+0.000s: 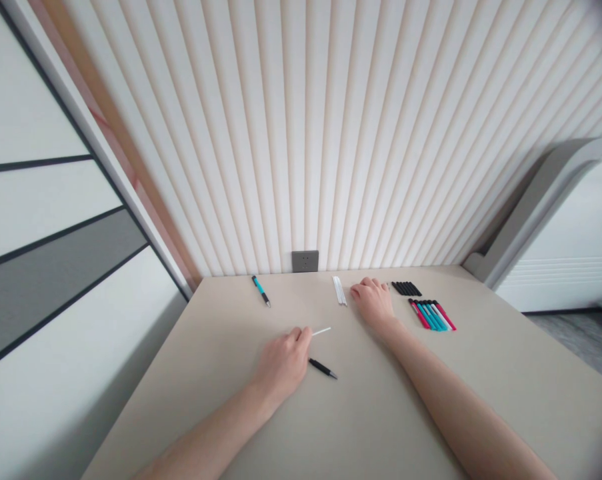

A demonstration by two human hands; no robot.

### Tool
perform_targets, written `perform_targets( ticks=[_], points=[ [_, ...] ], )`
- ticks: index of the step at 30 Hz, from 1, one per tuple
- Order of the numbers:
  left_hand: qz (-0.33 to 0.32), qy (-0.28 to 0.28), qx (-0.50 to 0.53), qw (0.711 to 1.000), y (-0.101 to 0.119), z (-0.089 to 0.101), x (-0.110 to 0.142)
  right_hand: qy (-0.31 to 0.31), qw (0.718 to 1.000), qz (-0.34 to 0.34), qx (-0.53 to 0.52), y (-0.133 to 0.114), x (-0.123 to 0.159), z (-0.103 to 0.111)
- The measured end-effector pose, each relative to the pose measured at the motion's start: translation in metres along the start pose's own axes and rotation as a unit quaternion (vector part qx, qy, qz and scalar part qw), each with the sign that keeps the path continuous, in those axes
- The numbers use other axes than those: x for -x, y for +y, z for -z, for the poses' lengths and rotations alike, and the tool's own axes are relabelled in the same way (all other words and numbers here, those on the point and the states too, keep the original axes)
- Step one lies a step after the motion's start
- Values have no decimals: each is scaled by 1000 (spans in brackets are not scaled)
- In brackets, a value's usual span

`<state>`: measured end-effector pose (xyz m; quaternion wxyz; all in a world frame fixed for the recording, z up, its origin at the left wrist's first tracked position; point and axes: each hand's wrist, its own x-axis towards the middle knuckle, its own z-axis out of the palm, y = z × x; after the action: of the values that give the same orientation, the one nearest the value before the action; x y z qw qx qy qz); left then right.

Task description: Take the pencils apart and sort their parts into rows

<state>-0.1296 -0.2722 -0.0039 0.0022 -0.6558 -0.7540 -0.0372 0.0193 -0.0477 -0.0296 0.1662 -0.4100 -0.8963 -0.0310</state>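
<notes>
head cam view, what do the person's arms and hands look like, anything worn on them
The left arm and right arm are bare as far as they show, with no sleeve in view. The left hand and right hand wear no gloves, and no watch, ring or band shows.

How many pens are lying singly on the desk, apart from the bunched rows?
2: a teal-and-black pen near the wall socket, and a black pen beside the left hand. The hands could hide another.
</notes>
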Motion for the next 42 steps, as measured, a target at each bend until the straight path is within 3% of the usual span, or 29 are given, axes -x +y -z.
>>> perform_targets(
  ticks=[6,10,13,16,22,26,32,36,42],
  points=[
    [-6,14,1,1000,0,1,1,38,998,31,-33,-8,9,19],
    [-11,29,-2,1000,0,1,1,86,980,134,-122,-30,43,41],
    [-26,39,-5,999,1,0,2,73,960,213,-168,-42,74,51],
    [-46,49,-10,998,0,-2,2,58,952,239,-183,-45,88,52],
    [-30,102,-5,994,-3,-12,2,93,948,237,-189,-38,78,49],
    [3,145,6,989,-5,-18,1,131,966,163,-152,-17,69,46],
    [-2,95,-6,995,-6,-16,1,179,982,61,26,9,53,37],
    [-1,76,-10,997,-5,-13,1,158,982,43,89,2,45,33],
    [-1,63,-10,998,-4,-11,0,114,988,38,97,-11,38,22]
  ],
)
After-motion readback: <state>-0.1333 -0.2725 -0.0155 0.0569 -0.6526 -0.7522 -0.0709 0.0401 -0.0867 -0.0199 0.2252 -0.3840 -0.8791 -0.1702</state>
